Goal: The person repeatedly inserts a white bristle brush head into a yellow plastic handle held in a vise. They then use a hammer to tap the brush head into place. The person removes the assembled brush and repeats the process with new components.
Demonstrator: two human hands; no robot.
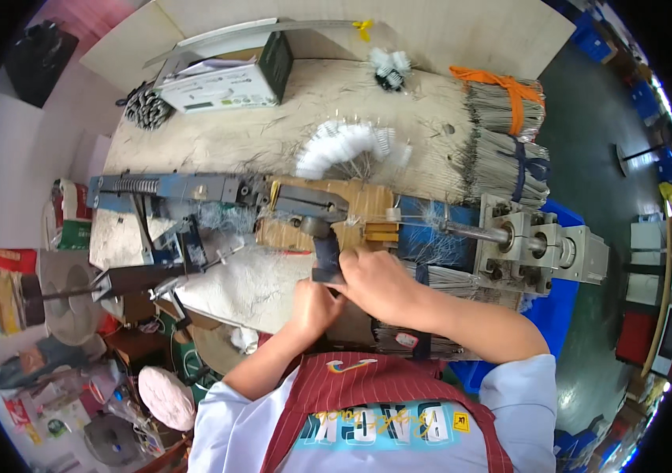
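Note:
My two hands meet in front of the bench machine, at the near end of its dark lever. My right hand is closed, its fingers against or just beside that end. Just below and to the left, my left hand is also closed. What lies in the fingers of both is hidden. Behind the lever is a grey metal clamp over a piece of brown cardboard. Farther back, several white-bristled brushes on thin wire stems lie fanned out.
A metal spindle unit stands at the machine's right end, above a blue crate. Wire bundles line the bench's right side, one tied with an orange strip. An open carton sits at the back left.

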